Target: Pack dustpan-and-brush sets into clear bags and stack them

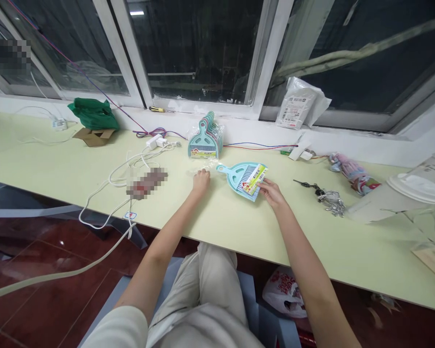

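In the head view, my right hand (271, 193) grips the edge of a small turquoise dustpan (235, 175) with its brush nested inside. A yellow-green printed label (254, 179) wraps across it, and its handle points left. My left hand (202, 181) is closed low over the table, its fingertips pinching a crinkled clear plastic bag (213, 165) that is hard to make out. Beyond it, several similar dustpan sets (203, 140) stand upright in a row against the wall, partly within clear plastic.
The pale yellow table (232, 227) runs under windows. White cables (110, 186) and a blurred-out item lie left; a small cardboard box (94, 137) and green bag (94, 112) sit behind. To the right are keys (329, 199), a folded umbrella (353, 173) and a large white cup (384, 197).
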Motion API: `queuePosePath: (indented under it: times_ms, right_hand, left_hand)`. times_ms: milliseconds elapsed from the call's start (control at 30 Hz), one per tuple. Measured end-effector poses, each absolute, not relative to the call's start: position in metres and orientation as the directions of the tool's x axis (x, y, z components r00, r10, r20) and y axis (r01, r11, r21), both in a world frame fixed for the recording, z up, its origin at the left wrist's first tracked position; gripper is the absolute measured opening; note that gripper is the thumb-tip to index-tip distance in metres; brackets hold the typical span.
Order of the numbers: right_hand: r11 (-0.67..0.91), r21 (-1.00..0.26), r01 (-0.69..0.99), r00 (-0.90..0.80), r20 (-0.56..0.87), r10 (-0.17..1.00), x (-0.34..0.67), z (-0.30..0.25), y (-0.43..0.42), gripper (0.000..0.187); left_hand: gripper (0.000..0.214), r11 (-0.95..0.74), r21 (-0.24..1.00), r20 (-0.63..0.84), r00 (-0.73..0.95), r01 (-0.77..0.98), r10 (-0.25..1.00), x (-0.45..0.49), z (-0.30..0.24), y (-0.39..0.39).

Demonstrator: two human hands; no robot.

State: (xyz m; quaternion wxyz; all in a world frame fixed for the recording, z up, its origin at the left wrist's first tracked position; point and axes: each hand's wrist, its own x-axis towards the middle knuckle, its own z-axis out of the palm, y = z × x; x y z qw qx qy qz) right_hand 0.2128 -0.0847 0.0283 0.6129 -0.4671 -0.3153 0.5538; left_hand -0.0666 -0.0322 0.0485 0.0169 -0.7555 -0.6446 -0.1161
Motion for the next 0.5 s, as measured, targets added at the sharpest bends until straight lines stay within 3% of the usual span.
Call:
queuePosePath:
  times_ms: [67,233,367,500]
  right_hand:
    - [-0.105,-0.93,-0.352,0.123,-0.157,0.98,0.208,0.029,-0.087,0.03]
    - [-0.146,-0.92,-0.362,0.138,-0.208,0.968,0.2,0.025,-0.088,0.025]
    - [-0.041,-0.894,-0.447,0.257,-0.172,0.951,0.188,0.018,-0.086,0.024]
    - [0.013,-0.878,-0.479,0.234,-0.113,0.966,0.173,0.015,-0.087,0.028]
  left_hand:
    - [0.03,-0.13,0.151,0.154,0.107,0.98,0.982,-0.069,0.05,-0.027]
    - [0.03,-0.144,0.181,0.283,0.088,0.973,0.955,-0.064,0.05,-0.026]
    - [0.028,-0.291,0.188,0.416,0.192,0.938,0.889,-0.049,0.046,-0.029]
    - [0.025,-0.503,0.25,0.568,0.296,0.827,0.768,-0.029,0.044,-0.028]
